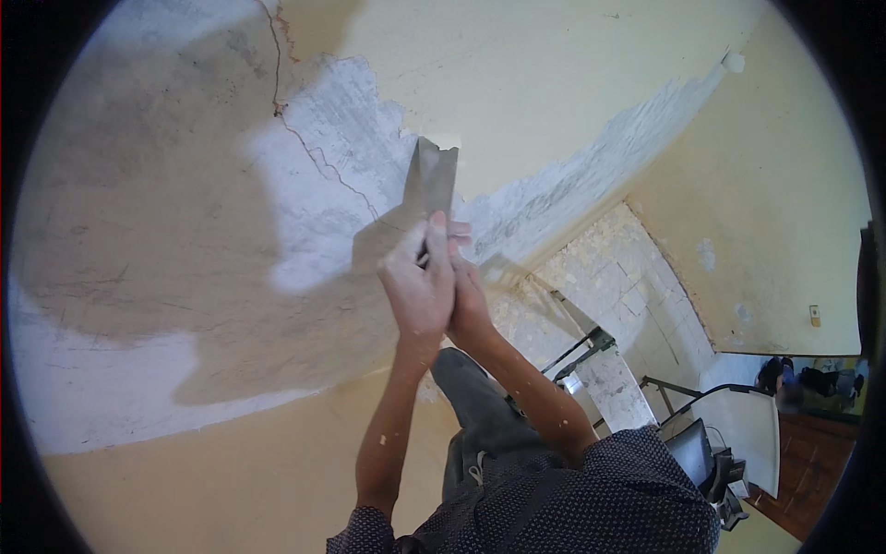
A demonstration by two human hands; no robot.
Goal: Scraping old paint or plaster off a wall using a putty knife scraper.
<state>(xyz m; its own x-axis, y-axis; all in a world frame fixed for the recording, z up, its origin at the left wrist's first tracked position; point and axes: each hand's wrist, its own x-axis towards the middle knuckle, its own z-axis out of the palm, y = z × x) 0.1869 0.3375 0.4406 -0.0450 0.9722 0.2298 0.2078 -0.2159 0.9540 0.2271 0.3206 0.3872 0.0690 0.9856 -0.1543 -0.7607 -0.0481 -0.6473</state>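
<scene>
Both of my hands are raised together on a metal scraper blade (439,176), whose far edge meets the ragged border of the yellow paint (526,90) on the wall. Pale dust coats my left hand (417,284), closed round the scraper's lower part with its thumb along the blade. Close against it, my right hand (471,294) also grips the tool; its fingers show partly behind the blade. The handle is hidden by my hands. Around the blade lies bare grey-white plaster (332,187), crossed by a thin reddish crack (304,145).
Paint flakes litter the tiled floor (602,256) below. To the right stand a dusty plank or bench (612,384) on a metal frame, a white panel (740,422) and a dark monitor-like screen (691,450). A brown wooden door (806,464) and a wall switch (815,316) are farther right.
</scene>
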